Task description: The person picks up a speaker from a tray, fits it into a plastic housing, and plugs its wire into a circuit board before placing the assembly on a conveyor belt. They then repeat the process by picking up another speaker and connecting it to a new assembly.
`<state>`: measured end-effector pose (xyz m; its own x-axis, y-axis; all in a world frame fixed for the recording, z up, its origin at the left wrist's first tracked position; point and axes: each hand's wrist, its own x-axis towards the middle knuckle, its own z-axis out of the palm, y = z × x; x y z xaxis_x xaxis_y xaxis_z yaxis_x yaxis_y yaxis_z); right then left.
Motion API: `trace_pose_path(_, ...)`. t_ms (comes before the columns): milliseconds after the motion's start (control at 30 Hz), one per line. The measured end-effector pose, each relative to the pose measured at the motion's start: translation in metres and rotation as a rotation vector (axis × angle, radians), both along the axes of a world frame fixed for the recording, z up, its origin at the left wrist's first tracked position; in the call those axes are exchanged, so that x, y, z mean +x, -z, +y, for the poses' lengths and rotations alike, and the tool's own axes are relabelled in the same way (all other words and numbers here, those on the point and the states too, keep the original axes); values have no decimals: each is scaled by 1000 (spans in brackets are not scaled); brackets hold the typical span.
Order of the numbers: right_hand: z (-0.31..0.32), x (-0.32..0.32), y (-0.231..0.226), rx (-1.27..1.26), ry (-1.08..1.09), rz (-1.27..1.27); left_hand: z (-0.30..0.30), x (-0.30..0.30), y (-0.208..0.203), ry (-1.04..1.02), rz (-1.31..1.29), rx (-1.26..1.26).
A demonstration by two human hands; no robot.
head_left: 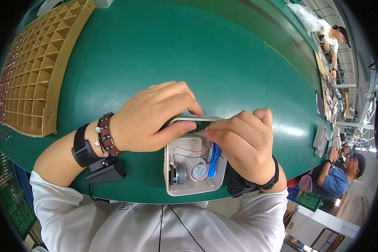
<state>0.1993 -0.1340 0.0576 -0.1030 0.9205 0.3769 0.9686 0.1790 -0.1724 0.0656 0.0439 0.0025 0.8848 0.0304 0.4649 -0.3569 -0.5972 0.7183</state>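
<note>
A white plastic housing lies open-side up at the table's near edge, in front of my body. Inside it are a round speaker, a small round motor, a blue battery pack, and thin red and black wires. A green circuit board sits at its far end, partly covered by my fingers. My left hand grips the far rim, its thumb inside by the board and a finger over the edge. My right hand pinches at the board's right side; what lies between the fingertips is hidden.
A cardboard divider tray with many compartments stands at the left on the green table. Two co-workers, one in white and one in blue, are at the right, near parts. A green crate stands low right.
</note>
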Motion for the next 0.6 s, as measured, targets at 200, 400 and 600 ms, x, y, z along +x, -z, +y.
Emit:
trace_pose_path(200,3,2,5,-24,52,-46,5,1,7,51,83,-79)
trace_pose_path(400,1,-6,8,-120,221,69,7,-2,7,-9,158,10)
trace_pose_path(600,-5,-7,6,-170,223,117,3,-3,7,-15,87,11)
